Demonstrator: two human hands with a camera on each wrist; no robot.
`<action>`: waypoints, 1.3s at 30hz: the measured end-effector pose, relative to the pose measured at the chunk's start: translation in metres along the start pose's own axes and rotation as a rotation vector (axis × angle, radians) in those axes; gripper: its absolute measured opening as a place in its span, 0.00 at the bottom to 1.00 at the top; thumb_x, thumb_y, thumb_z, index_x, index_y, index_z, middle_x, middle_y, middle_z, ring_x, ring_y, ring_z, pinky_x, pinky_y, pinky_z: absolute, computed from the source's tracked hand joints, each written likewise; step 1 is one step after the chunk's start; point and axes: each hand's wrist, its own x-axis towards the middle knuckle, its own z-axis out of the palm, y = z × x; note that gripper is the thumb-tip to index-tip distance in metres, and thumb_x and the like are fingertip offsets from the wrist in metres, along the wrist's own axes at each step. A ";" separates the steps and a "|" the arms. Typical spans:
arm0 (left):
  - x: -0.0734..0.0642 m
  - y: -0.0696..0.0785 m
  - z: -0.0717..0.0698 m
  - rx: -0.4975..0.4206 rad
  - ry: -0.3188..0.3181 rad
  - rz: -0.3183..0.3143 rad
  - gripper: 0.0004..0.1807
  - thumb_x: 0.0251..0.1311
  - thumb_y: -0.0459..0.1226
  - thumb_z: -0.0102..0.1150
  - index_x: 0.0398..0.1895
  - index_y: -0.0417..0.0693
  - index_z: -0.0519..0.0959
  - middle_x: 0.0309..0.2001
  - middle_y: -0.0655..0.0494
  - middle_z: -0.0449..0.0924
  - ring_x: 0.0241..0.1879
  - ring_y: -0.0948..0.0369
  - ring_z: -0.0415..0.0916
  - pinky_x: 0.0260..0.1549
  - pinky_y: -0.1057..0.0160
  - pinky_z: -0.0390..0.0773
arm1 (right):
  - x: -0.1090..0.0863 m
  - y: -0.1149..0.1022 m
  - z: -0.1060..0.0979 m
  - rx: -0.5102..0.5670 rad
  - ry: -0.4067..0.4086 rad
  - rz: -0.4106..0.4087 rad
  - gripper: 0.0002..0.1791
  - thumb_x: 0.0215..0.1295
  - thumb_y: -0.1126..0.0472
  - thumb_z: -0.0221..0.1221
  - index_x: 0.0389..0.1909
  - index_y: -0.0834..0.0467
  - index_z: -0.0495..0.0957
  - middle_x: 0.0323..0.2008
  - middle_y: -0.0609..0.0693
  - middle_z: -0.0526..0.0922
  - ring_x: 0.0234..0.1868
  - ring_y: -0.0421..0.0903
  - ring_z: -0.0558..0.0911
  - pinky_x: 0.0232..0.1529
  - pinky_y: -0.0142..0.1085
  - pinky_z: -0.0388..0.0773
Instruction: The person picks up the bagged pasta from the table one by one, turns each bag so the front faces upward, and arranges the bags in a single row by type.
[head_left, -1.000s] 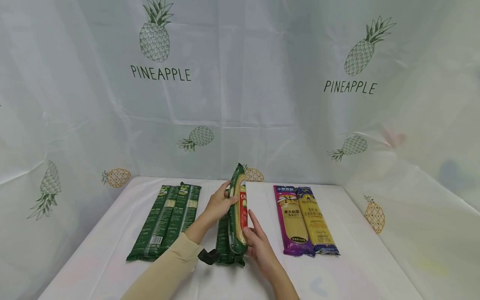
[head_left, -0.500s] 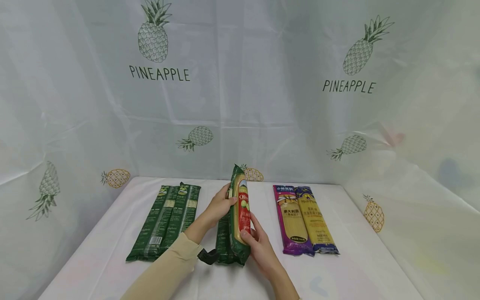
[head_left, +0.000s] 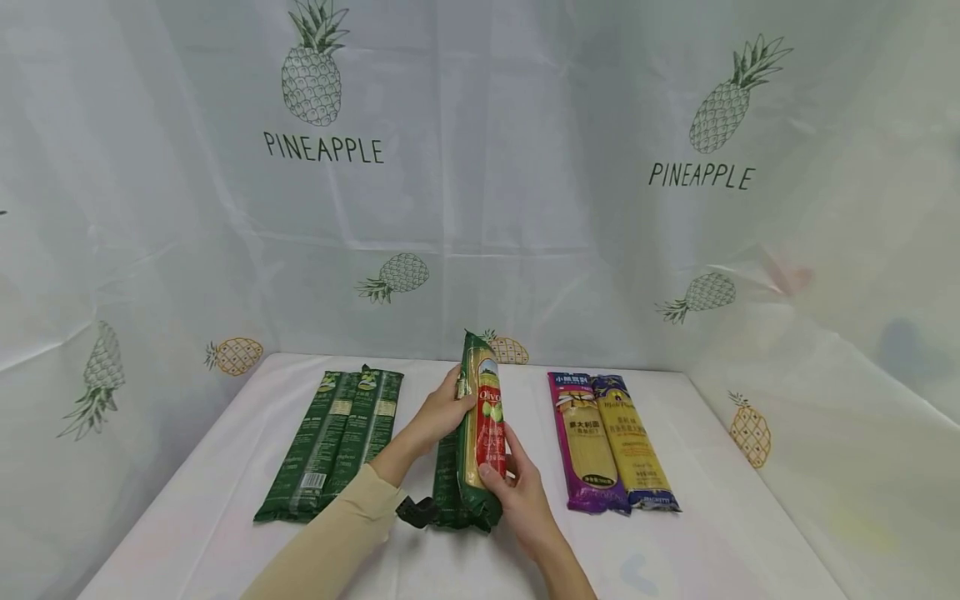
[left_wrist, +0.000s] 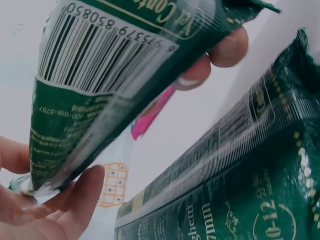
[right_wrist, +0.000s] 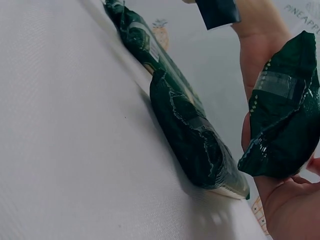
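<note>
A green pasta pack [head_left: 483, 425] with a red label is held up, tilted, at the middle of the head view. My left hand [head_left: 442, 412] grips its upper part from the left. Lower down on the right side, my right hand [head_left: 521, 496] holds it with the thumb over its front. Its barcode side faces the left wrist view, where left-hand fingers [left_wrist: 75, 205] hold the far end. Beneath it another green pack [head_left: 447, 483] lies on the table, partly hidden. In the right wrist view the held pack's crimped end [right_wrist: 285, 115] hangs above the tabletop.
Two green packs [head_left: 330, 442] lie side by side at the left of the white-covered table [head_left: 675, 567]. On the right lie a purple pasta pack [head_left: 588, 442] and a yellow-and-blue one [head_left: 633, 442]. A pineapple-print curtain [head_left: 517, 192] hangs behind and at the sides.
The held pack has turned so that its red label faces the head camera more fully. Its top end has shifted slightly left; both hands keep their grip and have hardly moved.
</note>
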 end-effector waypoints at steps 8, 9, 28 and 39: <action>-0.001 0.001 -0.002 0.129 0.050 0.050 0.43 0.78 0.53 0.57 0.88 0.55 0.50 0.61 0.42 0.83 0.55 0.49 0.84 0.57 0.41 0.81 | 0.001 0.002 0.000 -0.012 0.034 -0.028 0.49 0.76 0.55 0.65 0.88 0.46 0.47 0.64 0.64 0.74 0.53 0.50 0.83 0.52 0.33 0.85; -0.002 0.001 -0.002 0.134 0.050 0.054 0.45 0.77 0.54 0.59 0.88 0.56 0.50 0.60 0.43 0.84 0.54 0.49 0.84 0.55 0.42 0.82 | 0.001 0.003 0.000 -0.013 0.035 -0.033 0.49 0.76 0.55 0.66 0.88 0.46 0.47 0.64 0.64 0.73 0.53 0.50 0.83 0.51 0.34 0.85; -0.002 -0.006 0.001 -0.077 0.063 0.007 0.43 0.76 0.40 0.63 0.87 0.50 0.52 0.69 0.37 0.76 0.59 0.46 0.81 0.59 0.39 0.80 | 0.002 -0.003 0.005 -0.103 0.063 -0.024 0.47 0.75 0.45 0.66 0.87 0.44 0.52 0.54 0.59 0.74 0.45 0.49 0.82 0.45 0.35 0.85; -0.001 -0.003 0.000 -0.167 0.021 -0.005 0.45 0.78 0.37 0.59 0.88 0.52 0.45 0.64 0.40 0.80 0.55 0.50 0.84 0.63 0.38 0.76 | -0.001 -0.007 0.000 0.008 0.028 0.086 0.42 0.82 0.42 0.51 0.88 0.46 0.44 0.60 0.61 0.73 0.52 0.49 0.79 0.49 0.41 0.79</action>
